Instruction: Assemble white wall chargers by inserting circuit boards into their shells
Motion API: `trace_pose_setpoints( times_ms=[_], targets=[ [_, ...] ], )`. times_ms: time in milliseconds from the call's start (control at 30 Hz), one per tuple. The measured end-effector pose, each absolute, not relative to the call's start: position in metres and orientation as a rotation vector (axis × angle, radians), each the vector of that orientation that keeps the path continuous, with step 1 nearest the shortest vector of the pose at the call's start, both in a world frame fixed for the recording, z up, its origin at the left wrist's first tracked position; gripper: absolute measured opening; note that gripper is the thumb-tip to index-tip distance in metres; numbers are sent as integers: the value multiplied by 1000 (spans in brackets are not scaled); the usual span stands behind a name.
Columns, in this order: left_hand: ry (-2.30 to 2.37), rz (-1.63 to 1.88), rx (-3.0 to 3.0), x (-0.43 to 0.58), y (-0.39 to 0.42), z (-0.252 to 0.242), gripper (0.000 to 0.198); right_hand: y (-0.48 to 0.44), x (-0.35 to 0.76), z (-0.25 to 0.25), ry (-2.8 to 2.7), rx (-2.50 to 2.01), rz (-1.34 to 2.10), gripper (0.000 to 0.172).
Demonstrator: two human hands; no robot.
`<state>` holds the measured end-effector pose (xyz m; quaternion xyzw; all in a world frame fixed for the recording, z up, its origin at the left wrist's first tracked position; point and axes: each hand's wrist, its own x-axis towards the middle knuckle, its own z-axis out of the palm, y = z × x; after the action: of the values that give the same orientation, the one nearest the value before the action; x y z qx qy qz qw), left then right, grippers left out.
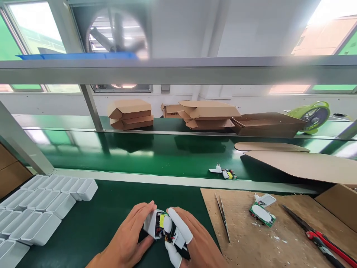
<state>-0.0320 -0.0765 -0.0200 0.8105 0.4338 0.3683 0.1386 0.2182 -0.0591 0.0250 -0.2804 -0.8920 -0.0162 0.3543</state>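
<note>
My left hand (126, 238) grips a small white plastic charger housing (152, 222) at the bottom centre of the view. My right hand (192, 242), with white finger cots on the thumb and forefinger, pinches a circuit board (163, 227) with a yellow part that sits in the housing's open end. Both hands hover just above the green bench top. Rows of empty white housings (41, 208) lie close to my left hand.
A brown board (245, 242) at the right carries tweezers (223, 216), a green circuit board with a white cover (262, 212) and red-handled cutters (320, 238). One assembled piece (223, 172) lies on the green conveyor belt (156, 156). Folded cartons (209, 113) and a green fan (314, 117) stand behind.
</note>
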Motion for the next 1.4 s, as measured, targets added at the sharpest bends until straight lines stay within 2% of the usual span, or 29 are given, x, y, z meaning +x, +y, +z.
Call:
trace_pose_setpoints(
  times_ms=[300, 400, 533, 600, 700, 800, 967, 1033, 1133, 1233, 1400],
  targets=[
    [1266, 1084, 2320, -30, -77, -20, 77, -55, 217, 17, -2280, -698, 6, 76],
    [1153, 1105, 2265, -25, -79, -18, 80, -53, 218, 10, -2346, -663, 77, 85],
    [1036, 1018, 2096, -18, -84, -15, 83, -49, 220, 0, -2319, -740, 413, 101],
    [1053, 1060, 2038, -16, -86, -13, 74, -47, 222, -2, -2276, -747, 525, 95],
    [1084, 1168, 1933, -14, -86, -13, 64, -46, 224, 1, -2257, -740, 494, 71],
    [1064, 1204, 1789, -12, -84, -14, 56, -47, 224, 5, -2229, -735, 435, 56],
    [1063, 1233, 1680, -9, -79, -6, 34, -48, 220, 13, -2188, -769, 550, 24],
    [1092, 1212, 1718, -11, -77, 0, 33, -47, 218, 14, -2245, -712, 533, 27],
    [1112, 1173, 1759, -13, -77, 4, 33, -46, 217, 9, -2372, -654, 408, 43],
    [1074, 1154, 1774, -14, -82, -1, 33, -45, 218, -2, -2410, -646, 294, 42],
    [1142, 1129, 1804, -12, -91, -20, 78, -50, 219, 3, -2344, -647, 269, 41]
  ],
)
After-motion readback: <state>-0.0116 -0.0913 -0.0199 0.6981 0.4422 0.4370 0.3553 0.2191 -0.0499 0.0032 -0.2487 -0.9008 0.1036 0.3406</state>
